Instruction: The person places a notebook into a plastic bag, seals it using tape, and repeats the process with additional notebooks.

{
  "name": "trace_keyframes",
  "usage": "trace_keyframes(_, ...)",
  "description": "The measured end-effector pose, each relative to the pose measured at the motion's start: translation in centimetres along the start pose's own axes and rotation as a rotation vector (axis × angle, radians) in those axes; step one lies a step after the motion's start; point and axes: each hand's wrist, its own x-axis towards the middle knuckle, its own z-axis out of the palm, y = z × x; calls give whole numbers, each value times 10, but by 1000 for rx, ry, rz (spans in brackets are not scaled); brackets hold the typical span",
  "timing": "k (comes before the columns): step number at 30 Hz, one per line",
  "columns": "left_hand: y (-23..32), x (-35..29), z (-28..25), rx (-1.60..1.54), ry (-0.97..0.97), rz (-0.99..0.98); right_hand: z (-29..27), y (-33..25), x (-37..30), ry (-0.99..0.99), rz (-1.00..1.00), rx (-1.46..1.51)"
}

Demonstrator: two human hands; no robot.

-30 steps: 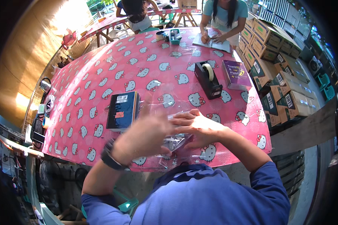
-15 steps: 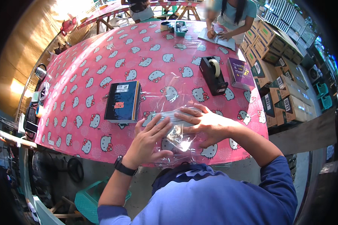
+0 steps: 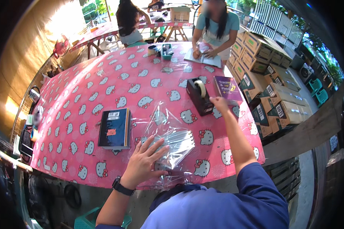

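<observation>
My left hand (image 3: 148, 157) lies flat with its fingers spread on a spiral notebook (image 3: 179, 145) covered by clear plastic film. Loose film (image 3: 159, 114) stretches past the notebook's far side. My right hand (image 3: 220, 104) is beside the cutter end of a black tape dispenser (image 3: 198, 98), which holds a roll of pale tape (image 3: 200, 88). Its fingers are pinched together; what is between them is too small to make out. A stack of dark blue spiral notebooks (image 3: 114, 128) sits left of the film. Purple books (image 3: 227, 88) lie right of the dispenser.
A pink patterned cloth covers the table (image 3: 80, 118). At its far side a person (image 3: 217, 34) bends over an open book (image 3: 202, 58), near a small green basket (image 3: 167, 51). Cardboard boxes (image 3: 265, 91) are stacked at right. Another person (image 3: 130, 23) sits farther back.
My right hand has left the plastic-covered notebook and reached forward right to the tape dispenser. My left hand stays on the film. The view has tilted up, showing more of the background.
</observation>
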Motion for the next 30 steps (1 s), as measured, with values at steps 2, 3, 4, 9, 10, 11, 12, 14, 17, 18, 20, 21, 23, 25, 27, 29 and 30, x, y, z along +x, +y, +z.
trace_keyframes(2,-5,-6,1,11,-12,-31,21,-10,5,-27,67,-242)
trace_keyframes(3,-5,-4,2,2,-11,-5,19,-3,9,-3,79,-249)
trace_keyframes(4,-6,0,3,-10,1,17,13,4,13,-15,63,-78)
trace_keyframes(9,-3,-13,-7,30,-16,-53,29,-12,-39,76,-262,150)
trace_keyframes(10,-4,-11,-4,13,-20,-51,17,1,-61,60,-133,198)
trace_keyframes(11,-5,-9,-1,6,-7,-27,17,13,-61,56,-125,184)
trace_keyframes(12,-7,-8,1,0,6,-5,21,22,-59,-115,163,503)
trace_keyframes(14,-3,2,4,-30,-9,12,22,23,-63,-467,576,746)
trace_keyframes(17,-1,-3,-5,0,-28,-36,31,-80,-90,-741,201,632)
trace_keyframes(18,-4,-6,-4,4,-28,-37,17,-128,-107,-772,134,611)
trace_keyframes(20,-6,-11,-4,23,-62,-57,4,-202,-144,-948,-68,525)
trace_keyframes(21,-6,-9,-3,18,-76,-51,4,-219,-152,-1023,-160,385)
trace_keyframes(23,-7,-8,-5,17,-57,-35,10,-250,-175,-1001,-397,-41)
trace_keyframes(25,-8,-1,-4,0,-69,1,26,-237,-182,-742,-653,-653)
trace_keyframes(27,-10,-3,-2,-66,-69,53,16,-244,-186,-699,-611,-872)
trace_keyframes(29,-9,-4,1,-39,-26,49,-8,-236,-177,-642,-665,-1003)
trace_keyframes(30,-9,-5,1,-3,14,42,-17,-229,-172,-668,-635,-1033)
